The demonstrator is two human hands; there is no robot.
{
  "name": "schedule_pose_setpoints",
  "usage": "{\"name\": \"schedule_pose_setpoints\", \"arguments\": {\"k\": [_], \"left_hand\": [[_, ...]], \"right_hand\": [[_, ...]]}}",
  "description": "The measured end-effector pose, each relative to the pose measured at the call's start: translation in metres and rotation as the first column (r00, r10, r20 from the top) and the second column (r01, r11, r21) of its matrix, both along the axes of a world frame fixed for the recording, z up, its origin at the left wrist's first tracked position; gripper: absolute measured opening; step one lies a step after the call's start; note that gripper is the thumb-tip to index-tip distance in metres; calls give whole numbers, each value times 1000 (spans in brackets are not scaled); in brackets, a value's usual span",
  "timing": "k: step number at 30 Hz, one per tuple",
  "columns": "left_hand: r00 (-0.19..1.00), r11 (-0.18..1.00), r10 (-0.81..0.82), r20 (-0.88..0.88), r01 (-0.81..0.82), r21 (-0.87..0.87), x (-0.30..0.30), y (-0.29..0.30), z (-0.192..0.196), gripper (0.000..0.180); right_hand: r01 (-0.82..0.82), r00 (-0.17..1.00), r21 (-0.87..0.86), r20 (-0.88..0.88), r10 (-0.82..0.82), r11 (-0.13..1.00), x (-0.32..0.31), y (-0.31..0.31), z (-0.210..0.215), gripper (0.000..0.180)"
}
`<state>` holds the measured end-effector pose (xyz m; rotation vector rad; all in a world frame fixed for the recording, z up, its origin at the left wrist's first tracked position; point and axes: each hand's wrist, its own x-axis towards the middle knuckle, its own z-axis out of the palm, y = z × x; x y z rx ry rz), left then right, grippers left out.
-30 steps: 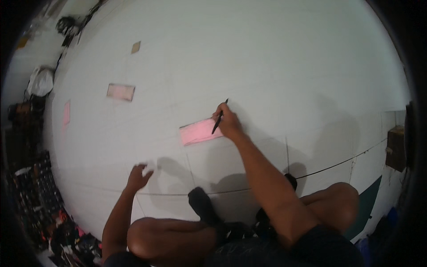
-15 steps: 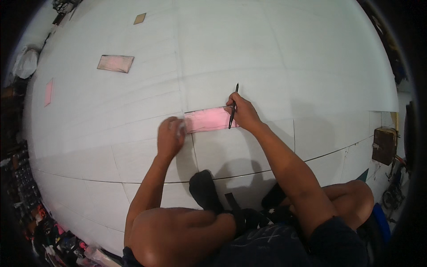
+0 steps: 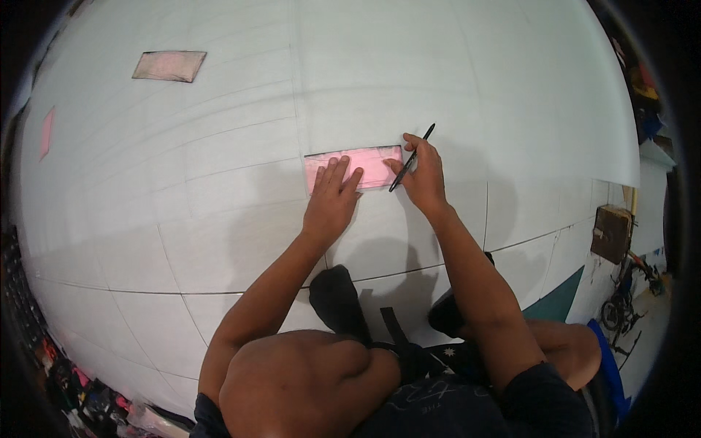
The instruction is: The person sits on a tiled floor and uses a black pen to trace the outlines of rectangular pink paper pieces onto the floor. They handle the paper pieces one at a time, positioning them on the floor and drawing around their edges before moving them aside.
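Observation:
A pink rectangular piece (image 3: 374, 169) with a dark upper edge lies flat on a large white sheet (image 3: 387, 80). My left hand (image 3: 332, 204) rests on the left half of it, fingers stretched and slightly spread, covering part of its surface. At its right end, my right hand (image 3: 427, 179) holds a thin black pen (image 3: 399, 177) slanted between thumb and fingers. The pen's lower end is close to the right edge; I cannot tell if it touches. Faint drawn lines run across the sheet around the piece.
Farther left lie a dull pink slanted piece (image 3: 169, 66) and a narrow pink piece (image 3: 47, 133). My dark-socked foot (image 3: 334, 298) is on the tiled floor (image 3: 255, 266) just below the sheet. A brown box (image 3: 612, 232) stands at right; clutter (image 3: 69, 379) fills the lower left.
My left hand has moved right, from beside the piece's left end onto its surface. My right hand, with the pen, has shifted toward the right end. The view has tilted, losing a small tan piece.

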<state>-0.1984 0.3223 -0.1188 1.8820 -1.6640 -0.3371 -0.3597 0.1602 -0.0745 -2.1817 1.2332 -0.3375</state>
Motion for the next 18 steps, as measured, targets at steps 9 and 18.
{"name": "schedule_pose_setpoints", "arguments": {"k": [9,18], "left_hand": [[998,997,46,-39,-48,-66,-4,3,-2,44],[995,991,98,10,-97,-94,-1,2,-9,40]], "right_hand": [[-10,1000,-232,-31,3,973,-26,28,-21,50],[-11,999,-200,40,19,980,-36,19,-30,41]]}}
